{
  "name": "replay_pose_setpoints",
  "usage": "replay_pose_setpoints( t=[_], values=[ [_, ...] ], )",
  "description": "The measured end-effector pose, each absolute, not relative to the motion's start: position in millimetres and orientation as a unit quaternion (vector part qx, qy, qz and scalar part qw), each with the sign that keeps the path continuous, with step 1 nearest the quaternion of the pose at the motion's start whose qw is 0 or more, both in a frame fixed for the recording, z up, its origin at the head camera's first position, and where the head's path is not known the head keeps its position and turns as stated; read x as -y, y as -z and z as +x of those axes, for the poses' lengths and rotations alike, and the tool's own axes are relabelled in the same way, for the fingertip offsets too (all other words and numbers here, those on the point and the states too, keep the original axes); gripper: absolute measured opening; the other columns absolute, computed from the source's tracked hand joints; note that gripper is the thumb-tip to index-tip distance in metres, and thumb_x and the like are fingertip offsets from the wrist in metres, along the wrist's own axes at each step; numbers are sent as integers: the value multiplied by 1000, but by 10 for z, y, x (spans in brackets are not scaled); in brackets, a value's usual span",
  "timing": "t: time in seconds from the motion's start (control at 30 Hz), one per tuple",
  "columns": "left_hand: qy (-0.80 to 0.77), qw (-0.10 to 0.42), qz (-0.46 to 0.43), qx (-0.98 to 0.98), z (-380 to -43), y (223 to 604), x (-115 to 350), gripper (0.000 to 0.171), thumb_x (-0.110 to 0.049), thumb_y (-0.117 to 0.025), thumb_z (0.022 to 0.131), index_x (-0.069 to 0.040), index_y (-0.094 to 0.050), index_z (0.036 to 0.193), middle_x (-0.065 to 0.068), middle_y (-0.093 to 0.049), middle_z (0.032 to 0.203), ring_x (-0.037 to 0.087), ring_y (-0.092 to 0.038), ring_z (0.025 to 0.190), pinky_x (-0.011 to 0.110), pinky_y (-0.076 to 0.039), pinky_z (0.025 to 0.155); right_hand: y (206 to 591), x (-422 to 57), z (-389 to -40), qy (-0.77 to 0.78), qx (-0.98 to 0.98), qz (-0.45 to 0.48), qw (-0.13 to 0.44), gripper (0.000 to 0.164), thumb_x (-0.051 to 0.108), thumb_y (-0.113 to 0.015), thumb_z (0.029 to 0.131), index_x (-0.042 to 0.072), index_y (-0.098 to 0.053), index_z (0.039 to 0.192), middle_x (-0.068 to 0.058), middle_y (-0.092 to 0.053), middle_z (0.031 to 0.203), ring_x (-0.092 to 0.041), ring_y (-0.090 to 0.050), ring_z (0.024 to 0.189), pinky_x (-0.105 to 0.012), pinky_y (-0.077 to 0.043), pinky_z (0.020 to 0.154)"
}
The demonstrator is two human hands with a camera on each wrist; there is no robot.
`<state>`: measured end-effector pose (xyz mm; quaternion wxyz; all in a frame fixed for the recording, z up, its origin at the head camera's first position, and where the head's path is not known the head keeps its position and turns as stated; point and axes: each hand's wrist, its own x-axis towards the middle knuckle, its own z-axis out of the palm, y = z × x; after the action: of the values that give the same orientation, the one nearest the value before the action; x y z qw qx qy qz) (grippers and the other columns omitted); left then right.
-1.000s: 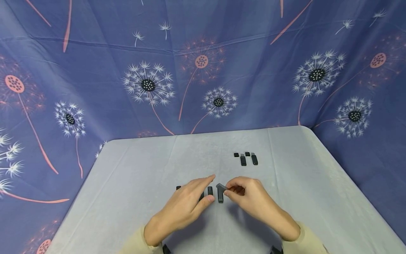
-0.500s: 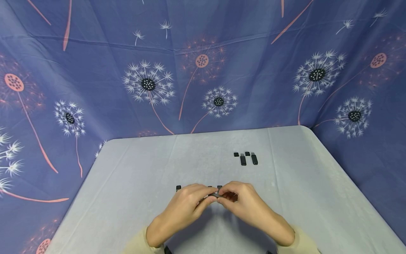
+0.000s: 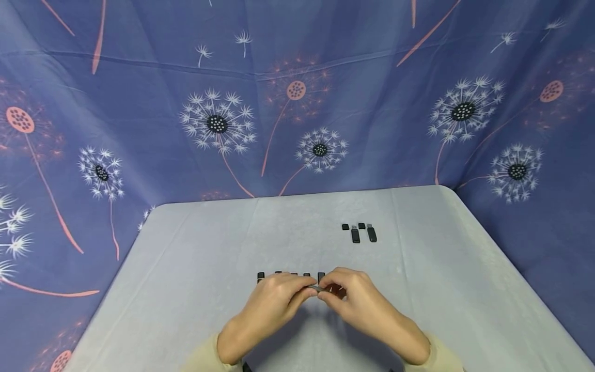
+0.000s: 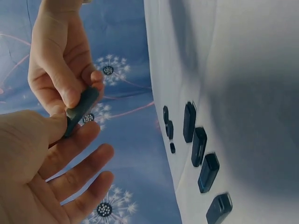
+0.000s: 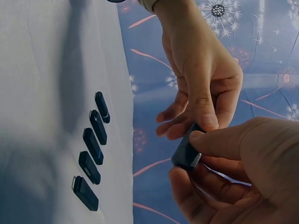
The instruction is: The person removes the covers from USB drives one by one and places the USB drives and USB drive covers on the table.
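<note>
Both hands meet over the near middle of the table, pinching one dark USB flash drive [image 3: 315, 288] between them. My left hand [image 3: 274, 299] has thumb and index finger on one end, and its other fingers spread loosely in the left wrist view. At the opposite end, my right hand [image 3: 362, 295] grips the drive between thumb and fingers. The right wrist view shows the broad dark face of this drive [image 5: 188, 151], partly covered by the thumbs. Below the hands lies a row of several black flash drives [image 5: 92, 145], mostly hidden from the head view.
Farther back on the white-covered table [image 3: 209, 243] lie two uncapped flash drives, one [image 3: 355, 235] left of the other [image 3: 372, 234], metal plugs showing. Two small black caps, one [image 3: 345, 227] and another [image 3: 361, 226], lie beside them. A blue dandelion-print cloth [image 3: 260, 119] hangs behind.
The right hand has brought the drive leftward from above the row's right end. The left hand, earlier apart with straight fingers, has closed its thumb and index finger on the drive's other end.
</note>
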<state>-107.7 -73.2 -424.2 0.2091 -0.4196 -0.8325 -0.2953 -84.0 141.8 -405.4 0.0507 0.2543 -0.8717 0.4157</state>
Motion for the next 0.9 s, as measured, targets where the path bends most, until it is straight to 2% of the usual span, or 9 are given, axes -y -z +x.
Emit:
replay_pose_setpoints(
  t=[0.13,0.37,0.53,0.73,0.9],
  values=[
    [305,204,-412,834,-1056,4267,705,11,-23,-73,96,-14,-78,100,-8,-78,89,0,-70,77,14,-54,70,4047,-1417,-833,-408,878,246,36,4,16,-79,92,17,-76,94,9,-71,91,3,-61,77,-23,-57,64],
    [301,200,-419,833,-1023,4304,690,13,-26,-74,93,-14,-78,95,-9,-77,84,-3,-68,69,10,-52,65,4054,-1413,-814,-387,883,264,36,4,22,-78,93,20,-76,90,14,-66,83,5,-56,74,-22,-54,62],
    [304,219,-427,823,-1016,4312,694,13,-26,-75,91,-14,-78,95,-9,-77,85,-1,-69,72,12,-53,68,4057,-1431,-801,-385,881,273,40,7,25,-76,95,21,-75,90,15,-66,84,4,-57,75,-20,-53,63],
    [312,260,-438,802,-1010,4309,698,10,-23,-77,90,-15,-79,96,-10,-76,85,1,-69,75,15,-54,73,4086,-1422,-802,-374,878,291,61,6,20,-78,94,20,-74,90,15,-66,83,5,-56,74,-16,-52,63],
    [325,226,-417,818,-994,4283,686,9,-23,-77,90,-16,-79,94,-9,-77,86,-1,-69,76,14,-54,72,4091,-1409,-804,-365,876,304,79,8,16,-79,93,19,-73,88,15,-64,80,5,-53,72,-17,-50,60]
  ],
)
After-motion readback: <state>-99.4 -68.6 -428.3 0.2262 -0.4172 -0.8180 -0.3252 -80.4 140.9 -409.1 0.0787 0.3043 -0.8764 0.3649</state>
